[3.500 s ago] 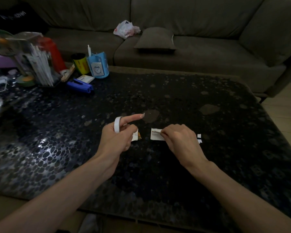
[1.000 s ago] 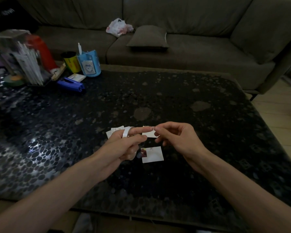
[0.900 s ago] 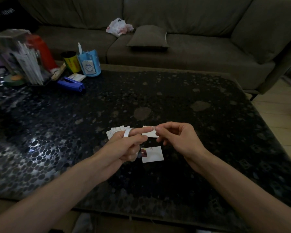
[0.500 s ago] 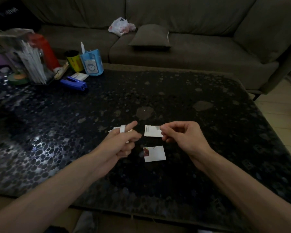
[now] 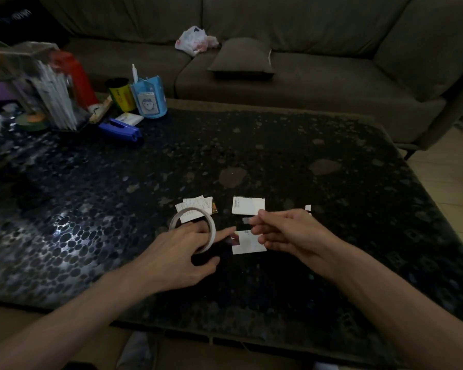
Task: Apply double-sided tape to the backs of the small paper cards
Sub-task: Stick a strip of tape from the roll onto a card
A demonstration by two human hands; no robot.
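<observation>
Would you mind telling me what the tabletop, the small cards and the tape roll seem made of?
Tabletop: likely glass or polished stone, glossy; it reflects light over a dark pebble pattern. Small cards: thin matte white paper, lying flat. Tape roll: thin whitish ring, probably paper-backed; unclear.

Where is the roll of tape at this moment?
Head view, table centre, slightly left: the tape roll is looped over fingers of the left hand, on the near side of the card stack.

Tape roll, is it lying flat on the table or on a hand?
On a hand. Fingers of the left hand poke through the tape roll, which sits tilted. Whether it touches the table: cannot tell.
</observation>
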